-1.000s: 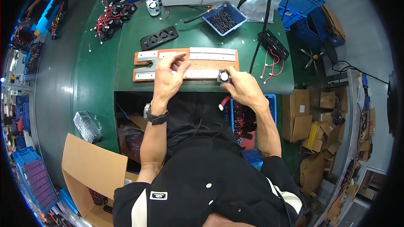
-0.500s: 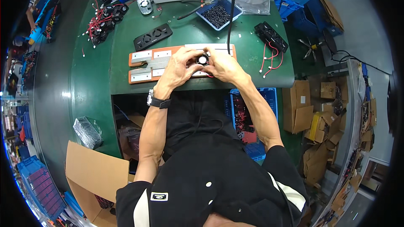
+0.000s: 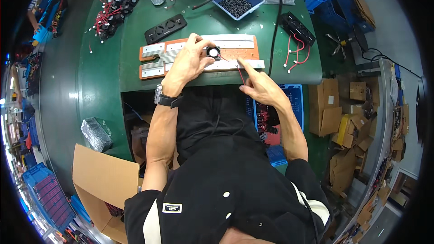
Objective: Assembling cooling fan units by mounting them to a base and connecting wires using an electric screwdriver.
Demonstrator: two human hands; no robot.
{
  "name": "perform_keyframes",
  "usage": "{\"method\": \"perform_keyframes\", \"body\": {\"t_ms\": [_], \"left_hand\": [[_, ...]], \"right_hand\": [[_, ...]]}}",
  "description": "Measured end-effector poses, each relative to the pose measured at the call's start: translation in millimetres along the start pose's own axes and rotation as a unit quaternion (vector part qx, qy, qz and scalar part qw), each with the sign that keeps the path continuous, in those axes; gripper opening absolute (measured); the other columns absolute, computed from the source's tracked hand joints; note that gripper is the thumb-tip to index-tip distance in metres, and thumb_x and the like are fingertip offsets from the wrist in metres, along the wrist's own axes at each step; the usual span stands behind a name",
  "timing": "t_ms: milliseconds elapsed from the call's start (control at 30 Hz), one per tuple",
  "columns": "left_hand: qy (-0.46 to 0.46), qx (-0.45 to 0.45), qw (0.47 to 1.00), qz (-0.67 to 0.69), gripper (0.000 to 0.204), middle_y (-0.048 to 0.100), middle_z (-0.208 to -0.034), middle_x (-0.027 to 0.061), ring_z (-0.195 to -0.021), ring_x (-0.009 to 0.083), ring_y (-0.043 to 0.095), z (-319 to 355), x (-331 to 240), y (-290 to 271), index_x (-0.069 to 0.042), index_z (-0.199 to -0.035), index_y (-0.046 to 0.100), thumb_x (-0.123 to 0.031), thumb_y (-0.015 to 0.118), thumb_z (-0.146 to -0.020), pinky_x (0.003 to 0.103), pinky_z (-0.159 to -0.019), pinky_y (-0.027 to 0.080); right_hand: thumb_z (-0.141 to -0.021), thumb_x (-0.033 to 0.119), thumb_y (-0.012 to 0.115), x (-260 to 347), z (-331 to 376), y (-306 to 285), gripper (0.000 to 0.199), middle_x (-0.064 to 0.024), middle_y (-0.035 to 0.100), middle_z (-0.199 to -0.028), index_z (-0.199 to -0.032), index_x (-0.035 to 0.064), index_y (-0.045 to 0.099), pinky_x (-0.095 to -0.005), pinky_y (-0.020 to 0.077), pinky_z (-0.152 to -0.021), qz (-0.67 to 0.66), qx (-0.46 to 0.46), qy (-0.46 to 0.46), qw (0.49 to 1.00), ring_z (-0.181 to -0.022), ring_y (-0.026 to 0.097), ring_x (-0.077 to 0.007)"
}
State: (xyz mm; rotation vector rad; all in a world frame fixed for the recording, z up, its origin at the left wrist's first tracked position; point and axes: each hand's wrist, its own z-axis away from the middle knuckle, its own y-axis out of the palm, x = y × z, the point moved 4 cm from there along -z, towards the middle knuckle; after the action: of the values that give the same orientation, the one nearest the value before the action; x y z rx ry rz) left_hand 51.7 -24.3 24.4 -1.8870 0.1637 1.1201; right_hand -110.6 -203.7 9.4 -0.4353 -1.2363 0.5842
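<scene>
On the orange board (image 3: 235,54) with metal strips, my left hand (image 3: 184,65) holds a small black cooling fan (image 3: 213,53) with a white centre, thumb and forefinger on either side of it. A thin red wire (image 3: 241,76) runs from the fan toward my right hand (image 3: 263,86). That hand is open at the board's near right edge, forefinger stretched out and thumb apart. Whether its fingers touch the wire I cannot tell. Behind the board lies a black twin-fan housing (image 3: 165,29). Another black fan housing (image 3: 297,29) with red wires lies at the right.
A blue tray (image 3: 260,3) of small black screws and pliers (image 3: 212,0) lie at the back. Fans with red leads (image 3: 110,16) are heaped at the back left. A dark cable (image 3: 276,31) hangs in front of the bench's right part. An open carton (image 3: 106,169) stands lower left.
My right hand has let go of the fan and moved right and toward me, its fingers spreading. The left hand keeps the fan, which now shows more fully with its red wire.
</scene>
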Motion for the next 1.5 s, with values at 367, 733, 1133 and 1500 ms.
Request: {"method": "perform_keyframes", "body": {"t_ms": [367,733,1133,1500], "left_hand": [[-0.012,-0.019,0.999,0.028,0.073,0.061,-0.110,0.0116,-0.087,0.0183,0.067,9.2,-2.2,-23.4,-0.006,-0.144,0.058,-0.007,0.085,-0.077,0.032,-0.079,0.056],[-0.334,-0.505,0.771,-0.199,0.044,0.075,-0.103,0.0218,-0.104,0.0396,0.070,39.9,210.3,-205.9,-0.002,-0.107,0.076,-0.027,0.090,-0.074,0.047,-0.092,0.054],[-0.355,-0.561,0.720,-0.204,0.057,0.056,-0.131,0.0314,-0.118,0.0456,0.059,28.7,252.1,-238.9,0.006,-0.130,0.055,-0.018,0.071,-0.081,0.050,-0.103,0.048],[-0.256,-0.726,0.634,-0.072,0.022,0.077,-0.097,0.0179,-0.087,0.0321,0.075,61.1,267.7,-247.4,0.002,-0.098,0.077,-0.014,0.075,-0.083,0.042,-0.083,0.058]], "right_hand": [[-0.092,0.023,0.076,26.7,16.9,-15.4,0.082,-0.0241,0.066,-0.118,-0.161,0.0104,0.034,-0.0415,0.0535,-0.093,-0.053,-0.133,-0.032,0.989,-0.100,0.066,-0.0326],[-0.095,0.015,0.074,17.0,19.9,-19.0,0.066,-0.0224,0.064,-0.127,-0.154,0.0073,0.046,-0.0380,0.0528,-0.100,-0.139,-0.129,-0.015,0.982,-0.113,0.065,-0.0260],[-0.095,0.016,0.074,2.4,28.0,-27.6,0.058,-0.0200,0.067,-0.121,-0.149,0.0044,0.053,-0.0364,0.0526,-0.098,-0.133,-0.129,0.012,0.983,-0.109,0.065,-0.0226],[-0.094,0.015,0.074,5.2,26.3,-27.9,0.056,-0.0104,0.066,-0.106,-0.145,0.0013,0.055,-0.0300,0.0533,-0.086,-0.112,-0.140,-0.001,0.984,-0.091,0.059,-0.0142]]}}
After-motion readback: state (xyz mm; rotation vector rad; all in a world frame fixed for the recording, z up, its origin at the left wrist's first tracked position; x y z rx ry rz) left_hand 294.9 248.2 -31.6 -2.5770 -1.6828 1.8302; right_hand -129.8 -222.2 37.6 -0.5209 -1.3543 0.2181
